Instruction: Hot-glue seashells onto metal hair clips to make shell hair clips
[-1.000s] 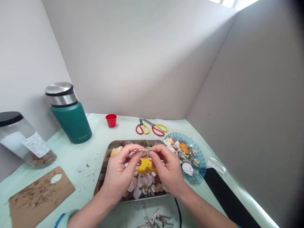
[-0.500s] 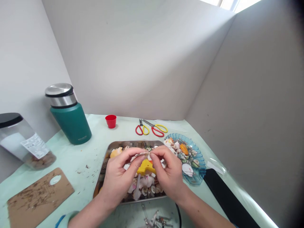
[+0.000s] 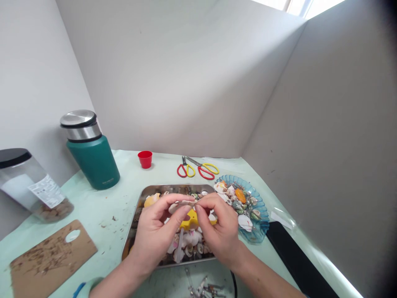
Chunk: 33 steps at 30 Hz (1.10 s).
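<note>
My left hand [image 3: 158, 231] pinches a thin, pale shell [image 3: 176, 205] between thumb and fingers, holding it almost edge-on. Thumb and forefinger of my right hand [image 3: 218, 225] close on the shell's right end, and the fingertips of both hands nearly meet; any small part between them is hidden. Below the hands lies a metal tray [image 3: 136, 215] full of mixed seashells [image 3: 192, 238]. On those shells rest a yellow plastic object [image 3: 190, 223], partly covered by my fingers, and a translucent stick [image 3: 179, 248].
A blue glass dish [image 3: 263, 215] of shells stands right of the tray, by a black bar [image 3: 300, 256]. Behind are two scissors [image 3: 206, 170] and a red cup [image 3: 145, 159]. Leftward are a green flask [image 3: 93, 161], a jar [image 3: 46, 194] and cardboard [image 3: 52, 256]. Metal clips [image 3: 204, 287] lie in front.
The shell has tilted in my fingers, so more of its pale face shows at the left. Both hands stay nearly in place over the tray.
</note>
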Each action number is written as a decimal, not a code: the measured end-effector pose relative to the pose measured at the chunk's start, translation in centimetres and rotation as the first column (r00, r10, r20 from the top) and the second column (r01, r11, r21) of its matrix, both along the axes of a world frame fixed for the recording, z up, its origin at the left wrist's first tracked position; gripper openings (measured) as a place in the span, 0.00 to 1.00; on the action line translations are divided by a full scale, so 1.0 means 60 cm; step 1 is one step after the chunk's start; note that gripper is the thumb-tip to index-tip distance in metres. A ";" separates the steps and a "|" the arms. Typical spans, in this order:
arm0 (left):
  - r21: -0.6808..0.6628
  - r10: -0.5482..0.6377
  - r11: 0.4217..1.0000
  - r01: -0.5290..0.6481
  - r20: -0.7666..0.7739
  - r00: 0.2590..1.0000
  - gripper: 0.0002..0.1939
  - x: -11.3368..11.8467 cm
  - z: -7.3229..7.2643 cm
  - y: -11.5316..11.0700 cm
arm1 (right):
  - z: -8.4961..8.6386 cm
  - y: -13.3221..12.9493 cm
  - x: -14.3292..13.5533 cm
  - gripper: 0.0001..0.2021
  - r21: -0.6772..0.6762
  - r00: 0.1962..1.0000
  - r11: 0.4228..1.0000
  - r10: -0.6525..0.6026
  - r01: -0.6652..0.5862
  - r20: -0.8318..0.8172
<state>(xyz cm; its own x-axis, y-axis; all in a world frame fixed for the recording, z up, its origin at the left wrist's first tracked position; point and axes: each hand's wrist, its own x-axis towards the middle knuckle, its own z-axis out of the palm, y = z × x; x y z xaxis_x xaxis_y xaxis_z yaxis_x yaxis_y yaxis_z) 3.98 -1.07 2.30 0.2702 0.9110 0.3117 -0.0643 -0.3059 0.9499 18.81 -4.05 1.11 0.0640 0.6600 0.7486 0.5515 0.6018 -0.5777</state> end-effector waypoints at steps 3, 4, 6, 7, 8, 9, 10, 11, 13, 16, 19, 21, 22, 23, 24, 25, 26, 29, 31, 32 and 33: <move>-0.085 0.001 0.996 0.003 0.040 0.999 0.06 0.003 0.008 -0.002 | -0.002 0.001 -0.002 0.06 -0.041 1.000 0.999 -0.012 0.012 -0.010; -0.098 -0.003 0.995 0.008 0.054 0.999 0.07 0.003 0.009 -0.001 | -0.003 0.001 -0.003 0.06 -0.048 1.000 0.999 -0.015 0.014 -0.012; -0.120 -0.010 0.993 0.020 0.079 0.997 0.08 0.004 0.008 0.001 | -0.003 0.002 -0.004 0.06 -0.069 1.000 0.997 -0.024 0.023 -0.014; -0.134 -0.012 0.991 0.024 0.090 0.996 0.08 0.004 0.005 0.003 | -0.003 0.002 -0.004 0.06 -0.083 1.000 0.996 -0.027 0.026 -0.014; -0.149 -0.011 0.988 0.026 0.100 0.995 0.08 0.004 0.003 0.004 | -0.004 0.002 -0.005 0.06 -0.100 0.999 0.995 -0.030 0.029 -0.013; -0.167 -0.008 0.986 0.026 0.110 0.994 0.08 0.005 0.001 0.006 | -0.003 0.002 -0.005 0.06 -0.116 0.999 0.993 -0.034 0.032 -0.014; -0.185 -0.001 0.982 0.023 0.120 0.993 0.09 0.005 -0.002 0.007 | -0.003 0.002 -0.006 0.06 -0.130 0.999 0.991 -0.040 0.037 -0.017; -0.204 0.003 0.979 0.023 0.130 0.992 0.09 0.005 -0.003 0.008 | -0.003 0.002 -0.006 0.06 -0.141 0.999 0.989 -0.045 0.042 -0.020; -0.238 0.003 0.971 0.032 0.147 0.989 0.10 0.006 -0.005 0.008 | -0.003 0.002 -0.006 0.07 -0.160 0.998 0.986 -0.050 0.045 -0.026; -0.274 0.001 0.961 0.046 0.168 0.986 0.10 0.006 -0.005 0.008 | -0.003 0.004 -0.006 0.06 -0.183 0.998 0.982 -0.052 0.045 -0.032; -0.291 0.000 0.955 0.054 0.180 0.984 0.11 0.006 -0.004 0.009 | -0.003 0.006 -0.005 0.07 -0.200 0.997 0.978 -0.064 0.056 -0.034; -0.298 -0.003 0.953 0.056 0.175 0.985 0.11 0.006 -0.003 0.011 | -0.003 0.007 -0.004 0.06 -0.221 0.997 0.973 -0.070 0.061 -0.035; -0.301 -0.004 0.952 0.056 0.172 0.985 0.11 0.006 -0.003 0.012 | -0.004 0.008 -0.004 0.06 -0.235 0.997 0.970 -0.072 0.062 -0.036; -0.303 -0.003 0.951 0.055 0.171 0.985 0.11 0.006 -0.004 0.013 | -0.005 0.008 -0.004 0.06 -0.248 0.996 0.967 -0.075 0.063 -0.039; -0.307 -0.002 0.950 0.055 0.171 0.985 0.11 0.006 -0.004 0.013 | -0.005 0.009 -0.004 0.06 -0.260 0.996 0.964 -0.076 0.062 -0.043; -0.312 0.000 0.948 0.055 0.173 0.985 0.11 0.006 -0.004 0.014 | -0.006 0.009 -0.003 0.06 -0.269 0.996 0.961 -0.077 0.062 -0.047; -0.318 0.000 0.946 0.056 0.175 0.985 0.11 0.007 -0.004 0.014 | -0.007 0.010 -0.003 0.07 -0.276 0.996 0.959 -0.077 0.061 -0.049; -0.342 0.006 0.938 0.056 0.179 0.984 0.11 0.008 -0.003 0.016 | -0.008 0.011 -0.002 0.06 -0.300 0.995 0.952 -0.076 0.055 -0.060; -0.363 0.014 0.931 0.051 0.173 0.985 0.12 0.009 -0.002 0.017 | -0.007 0.013 -0.002 0.06 -0.323 0.994 0.945 -0.080 0.052 -0.073; -0.375 0.014 0.926 0.050 0.166 0.986 0.12 0.010 -0.001 0.017 | -0.006 0.013 -0.002 0.06 -0.334 0.993 0.941 -0.082 0.050 -0.083; -0.387 0.012 0.921 0.050 0.157 0.988 0.13 0.010 0.000 0.017 | -0.005 0.014 -0.001 0.06 -0.344 0.992 0.938 -0.084 0.047 -0.092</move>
